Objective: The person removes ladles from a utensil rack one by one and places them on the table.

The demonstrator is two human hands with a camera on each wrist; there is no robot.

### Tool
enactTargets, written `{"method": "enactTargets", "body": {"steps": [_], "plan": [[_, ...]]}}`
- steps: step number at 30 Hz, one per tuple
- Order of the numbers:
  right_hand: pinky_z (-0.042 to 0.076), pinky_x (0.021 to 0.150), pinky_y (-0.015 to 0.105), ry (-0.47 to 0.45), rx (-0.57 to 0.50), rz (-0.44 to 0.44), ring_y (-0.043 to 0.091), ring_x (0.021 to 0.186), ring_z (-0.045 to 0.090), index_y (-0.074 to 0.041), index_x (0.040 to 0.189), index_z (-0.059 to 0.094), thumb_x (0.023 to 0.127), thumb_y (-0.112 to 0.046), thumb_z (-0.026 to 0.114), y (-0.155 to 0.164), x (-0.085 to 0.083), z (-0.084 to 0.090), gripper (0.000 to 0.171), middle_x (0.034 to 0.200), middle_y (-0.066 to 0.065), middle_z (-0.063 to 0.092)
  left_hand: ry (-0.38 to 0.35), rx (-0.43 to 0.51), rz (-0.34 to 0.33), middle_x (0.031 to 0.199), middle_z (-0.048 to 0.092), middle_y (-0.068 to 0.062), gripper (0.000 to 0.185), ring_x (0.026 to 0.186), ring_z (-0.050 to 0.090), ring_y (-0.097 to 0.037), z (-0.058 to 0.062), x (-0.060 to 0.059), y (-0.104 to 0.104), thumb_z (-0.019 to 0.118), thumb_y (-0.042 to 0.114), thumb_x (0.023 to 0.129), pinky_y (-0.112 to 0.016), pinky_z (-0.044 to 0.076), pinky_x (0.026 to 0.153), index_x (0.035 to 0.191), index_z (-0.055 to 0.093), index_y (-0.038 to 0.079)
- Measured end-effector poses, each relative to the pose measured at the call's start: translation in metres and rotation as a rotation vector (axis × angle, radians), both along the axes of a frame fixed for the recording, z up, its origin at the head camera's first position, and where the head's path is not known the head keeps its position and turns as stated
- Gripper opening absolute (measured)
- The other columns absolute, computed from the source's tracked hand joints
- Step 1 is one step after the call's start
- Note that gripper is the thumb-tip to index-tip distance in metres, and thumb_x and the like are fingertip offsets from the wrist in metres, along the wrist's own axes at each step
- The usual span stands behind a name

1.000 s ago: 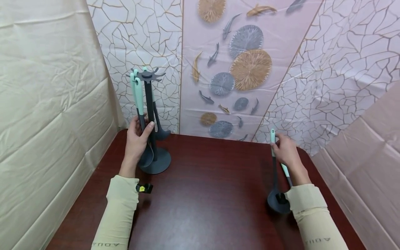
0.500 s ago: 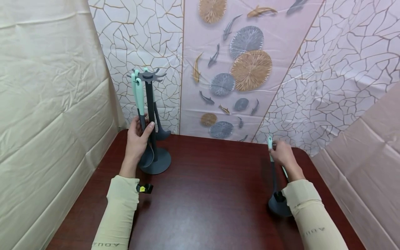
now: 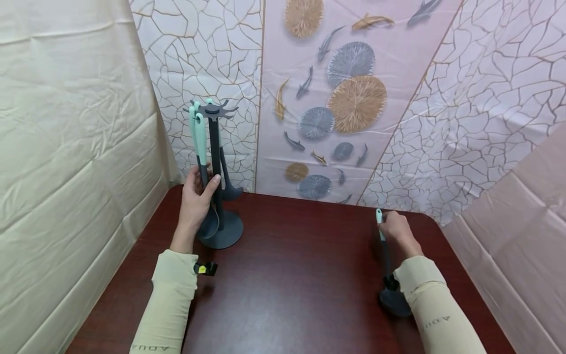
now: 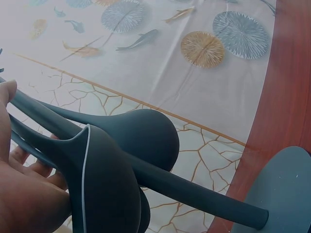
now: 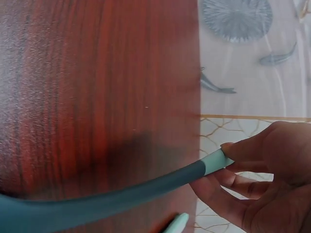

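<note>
While the head view showed both hands at once, only the right wrist view revealed the right hand (image 5: 265,182) pinching the mint-green end of the dark grey silicone ladle (image 3: 389,275) between thumb and fingers, a second mint handle tip (image 5: 176,224) lying just beside it. The ladle lay on the dark red wooden worktop (image 3: 292,290), bowl toward the person, its long axis running away toward the patterned wall. The left wrist view alone showed the dark spoon bowls (image 4: 104,184) hanging by the left hand (image 3: 196,204), whose grip closed round a hanging utensil on the dark grey utensil stand (image 3: 221,231). Compared with a second earlier, the ladle handle had sunk lower toward the worktop; the left hand stayed put.
</note>
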State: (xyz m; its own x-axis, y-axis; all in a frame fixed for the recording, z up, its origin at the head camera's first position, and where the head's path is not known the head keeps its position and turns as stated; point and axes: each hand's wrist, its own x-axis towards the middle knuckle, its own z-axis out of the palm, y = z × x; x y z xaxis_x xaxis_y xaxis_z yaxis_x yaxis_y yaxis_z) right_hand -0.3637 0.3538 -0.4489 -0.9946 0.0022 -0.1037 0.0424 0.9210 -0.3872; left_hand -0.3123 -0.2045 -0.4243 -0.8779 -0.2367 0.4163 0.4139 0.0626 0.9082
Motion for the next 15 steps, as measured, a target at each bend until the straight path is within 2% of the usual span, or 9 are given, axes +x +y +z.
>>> {"method": "enactTargets", "body": {"steps": [3, 7, 15], "plan": [[0.048, 0.060, 0.033, -0.003, 0.018, 0.003, 0.027, 0.071, 0.059, 0.014, 0.119, 0.062, 0.100, -0.006, 0.052, 0.003, -0.002, -0.009, 0.030, 0.084, 0.018, 0.063, -0.005, -0.001, 0.003, 0.137, 0.062, -0.013, 0.058, 0.123, 0.060, -0.018, -0.001, 0.000, 0.000, 0.068, 0.034, 0.105, -0.034, 0.049, 0.106, 0.154, 0.049, 0.009], [0.049, 0.056, 0.034, -0.013, 0.038, -0.001, 0.026, 0.063, 0.059, 0.012, 0.111, 0.065, 0.099, -0.007, 0.054, 0.005, -0.002, -0.018, 0.025, 0.076, 0.015, 0.062, -0.001, 0.004, 0.002, 0.136, 0.063, -0.014, 0.059, 0.123, 0.060, -0.018, -0.001, 0.000, 0.001, 0.068, 0.033, 0.105, -0.033, 0.049, 0.105, 0.154, 0.048, 0.007], [0.050, 0.059, 0.038, -0.003, 0.065, -0.027, 0.032, 0.070, 0.059, 0.007, 0.104, 0.069, 0.095, -0.008, 0.056, 0.004, -0.002, -0.029, 0.022, 0.080, 0.018, 0.063, -0.001, -0.007, 0.006, 0.137, 0.062, -0.014, 0.057, 0.122, 0.060, -0.018, -0.001, 0.001, -0.001, 0.068, 0.034, 0.105, -0.033, 0.049, 0.105, 0.154, 0.050, 0.011]]}}
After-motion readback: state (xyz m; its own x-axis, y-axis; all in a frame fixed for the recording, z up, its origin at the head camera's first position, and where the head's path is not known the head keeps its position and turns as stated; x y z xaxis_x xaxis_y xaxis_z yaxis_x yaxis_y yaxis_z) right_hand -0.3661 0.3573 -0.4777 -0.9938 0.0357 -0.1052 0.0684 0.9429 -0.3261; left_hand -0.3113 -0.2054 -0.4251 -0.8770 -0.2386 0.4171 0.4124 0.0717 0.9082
